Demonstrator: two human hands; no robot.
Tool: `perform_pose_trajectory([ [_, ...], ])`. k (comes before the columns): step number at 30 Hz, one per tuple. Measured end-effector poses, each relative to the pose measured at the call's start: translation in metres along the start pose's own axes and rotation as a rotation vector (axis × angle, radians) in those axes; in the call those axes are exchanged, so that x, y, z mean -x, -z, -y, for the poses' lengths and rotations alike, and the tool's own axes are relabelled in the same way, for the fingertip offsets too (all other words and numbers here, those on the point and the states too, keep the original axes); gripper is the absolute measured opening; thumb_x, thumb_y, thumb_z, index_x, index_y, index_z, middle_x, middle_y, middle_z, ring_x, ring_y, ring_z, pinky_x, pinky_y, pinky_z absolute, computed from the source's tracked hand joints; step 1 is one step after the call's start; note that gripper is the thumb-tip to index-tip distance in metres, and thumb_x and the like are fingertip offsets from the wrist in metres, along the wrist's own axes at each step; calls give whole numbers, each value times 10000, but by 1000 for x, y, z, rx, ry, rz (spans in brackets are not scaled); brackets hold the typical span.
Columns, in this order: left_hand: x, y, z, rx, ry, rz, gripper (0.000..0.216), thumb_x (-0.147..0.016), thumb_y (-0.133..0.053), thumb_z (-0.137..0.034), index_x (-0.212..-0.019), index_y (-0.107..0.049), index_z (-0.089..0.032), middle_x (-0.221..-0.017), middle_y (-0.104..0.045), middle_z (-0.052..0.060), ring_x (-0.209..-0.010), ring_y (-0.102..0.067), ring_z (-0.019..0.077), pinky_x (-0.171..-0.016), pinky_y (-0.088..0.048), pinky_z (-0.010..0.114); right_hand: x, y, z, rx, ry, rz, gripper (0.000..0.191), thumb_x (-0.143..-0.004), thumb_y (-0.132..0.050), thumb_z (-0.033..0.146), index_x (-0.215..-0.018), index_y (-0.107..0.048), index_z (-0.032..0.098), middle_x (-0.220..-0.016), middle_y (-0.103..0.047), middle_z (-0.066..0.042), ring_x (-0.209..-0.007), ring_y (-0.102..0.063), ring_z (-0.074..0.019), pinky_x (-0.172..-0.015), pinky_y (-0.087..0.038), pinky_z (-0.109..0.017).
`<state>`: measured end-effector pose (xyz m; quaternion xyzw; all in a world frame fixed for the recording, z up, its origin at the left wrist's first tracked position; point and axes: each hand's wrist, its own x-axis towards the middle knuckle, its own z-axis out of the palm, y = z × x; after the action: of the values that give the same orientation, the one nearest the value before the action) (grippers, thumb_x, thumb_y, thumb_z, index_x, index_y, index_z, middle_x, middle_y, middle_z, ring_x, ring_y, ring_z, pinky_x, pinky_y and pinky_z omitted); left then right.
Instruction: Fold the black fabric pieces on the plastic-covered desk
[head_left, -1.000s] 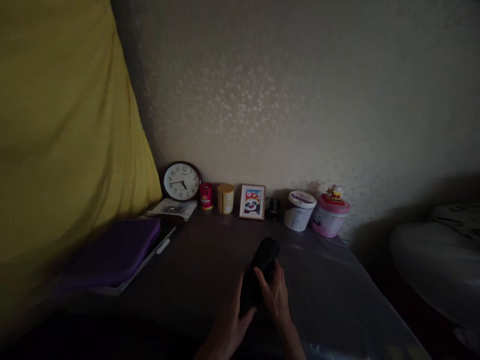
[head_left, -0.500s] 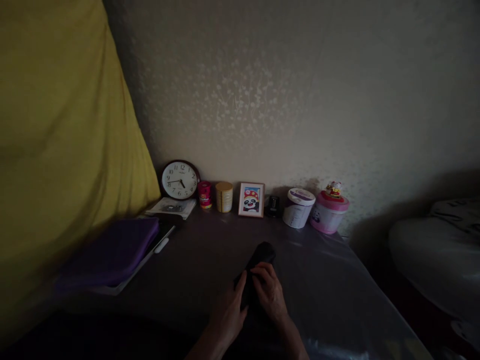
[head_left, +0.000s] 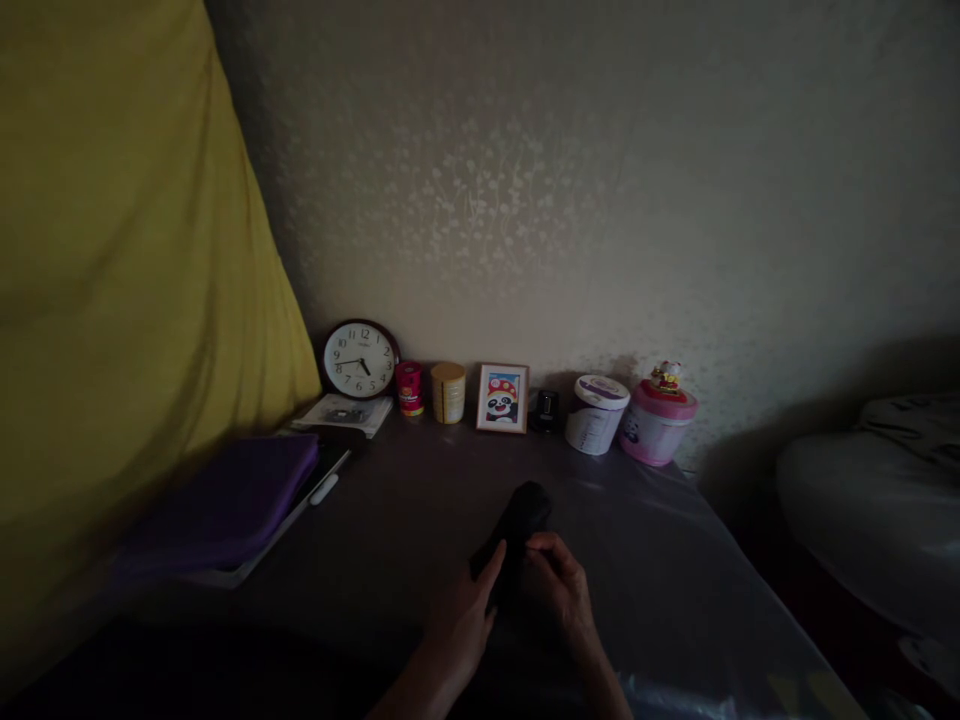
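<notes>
A long black bundle point(head_left: 527, 508), by its shape a folded umbrella, lies slantwise over the front middle of the dark table, its rounded end pointing away from me. My left hand point(head_left: 466, 615) is wrapped round its near left part, the thumb and fingers pressing on the dark cloth. On the right side of the bundle, my right hand point(head_left: 559, 580) is closed in a pinch at its edge, thumb against forefinger. What exactly the right fingertips pinch is too dark to make out. The near end of the bundle is lost in shadow between both hands.
Along the wall stand a round clock point(head_left: 361, 360), a pink can point(head_left: 409, 390), a yellow-lidded jar point(head_left: 448, 395), a framed panda picture point(head_left: 502, 399), a white tub point(head_left: 597, 415) and a pink tub point(head_left: 658, 424). A purple case point(head_left: 225, 500) lies left, beside a yellow curtain point(head_left: 135, 250).
My right hand has shifted to the right and slightly towards me, off the top of the bundle to its right edge. My left hand stays on the bundle, its thumb slightly moved.
</notes>
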<state>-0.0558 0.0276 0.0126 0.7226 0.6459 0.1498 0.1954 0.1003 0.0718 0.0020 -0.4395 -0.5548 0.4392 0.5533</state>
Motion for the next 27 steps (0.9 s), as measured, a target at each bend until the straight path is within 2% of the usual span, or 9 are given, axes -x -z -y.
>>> perform_pose_trajectory([
  [3, 1, 1, -3, 5, -6, 12, 716, -774, -489, -127, -1368, -179, -378, -1217, -491, 108, -1069, -539, 269, -847, -440, 358, -3, -1, 4, -40, -32, 23, 222, -717, -628, 409, -790, -623, 199, -710, -565, 13, -687, -508, -144, -656, -402, -233],
  [9, 2, 5, -8, -11, -3, 41, 703, -773, -496, -117, -1348, -217, -409, -1318, -403, 77, -1192, -440, 263, -925, -404, 351, -13, -1, 3, -57, -134, 50, 274, -665, -665, 433, -783, -607, 192, -643, -551, 23, -597, -487, -130, -564, -379, -223],
  [12, 2, 7, -9, -45, -1, 79, 685, -791, -482, -127, -1349, -208, -414, -1327, -393, 64, -1208, -423, 249, -934, -400, 340, -20, -3, -1, 5, -85, 126, 180, -705, -631, 360, -781, -608, 198, -653, -559, 27, -621, -505, -125, -603, -392, -227],
  [16, 2, 6, -6, -102, -20, 75, 668, -799, -485, -156, -1353, -211, -409, -1328, -402, 73, -1209, -422, 268, -940, -395, 382, -33, -10, 0, 216, -6, 240, 93, -733, -558, 248, -780, -623, 201, -691, -589, 15, -670, -549, -136, -638, -418, -237],
  [19, 3, 1, -1, -125, -4, 63, 629, -821, -451, -181, -1386, -198, -288, -1341, -393, 124, -1193, -442, 257, -946, -390, 361, -41, -19, 6, 457, 104, 323, 135, -708, -528, 148, -785, -623, 204, -781, -611, -8, -743, -574, -146, -698, -436, -252],
  [21, 4, -2, 2, -133, -1, 36, 631, -827, -440, -206, -1398, -173, -213, -1384, -340, 153, -1235, -392, 260, -977, -361, 359, -43, -27, 11, 612, 156, 314, 170, -678, -540, 108, -802, -608, 203, -831, -603, -19, -777, -572, -150, -716, -438, -255],
  [23, 6, -4, 5, -133, 3, 22, 659, -819, -448, -223, -1403, -144, -195, -1416, -290, 160, -1255, -366, 261, -986, -353, 362, -42, -34, 14, 698, 162, 278, 144, -686, -549, 115, -794, -587, 202, -826, -587, -20, -759, -564, -147, -692, -437, -250],
  [25, 8, -2, 8, -122, 2, 18, 666, -820, -438, -227, -1406, -122, -208, -1423, -278, 156, -1244, -385, 254, -971, -369, 354, -42, -39, 15, 693, 171, 257, 47, -728, -543, 168, -722, -579, 199, -803, -574, -20, -725, -556, -139, -680, -433, -249],
  [27, 13, 2, 11, -96, 3, 25, 667, -827, -422, -226, -1409, -96, -218, -1412, -298, 153, -1223, -415, 240, -945, -390, 331, -43, -38, 13, 571, 174, 247, 131, -772, -529, 260, -676, -587, 191, -802, -574, -25, -707, -554, -133, -682, -435, -250],
])
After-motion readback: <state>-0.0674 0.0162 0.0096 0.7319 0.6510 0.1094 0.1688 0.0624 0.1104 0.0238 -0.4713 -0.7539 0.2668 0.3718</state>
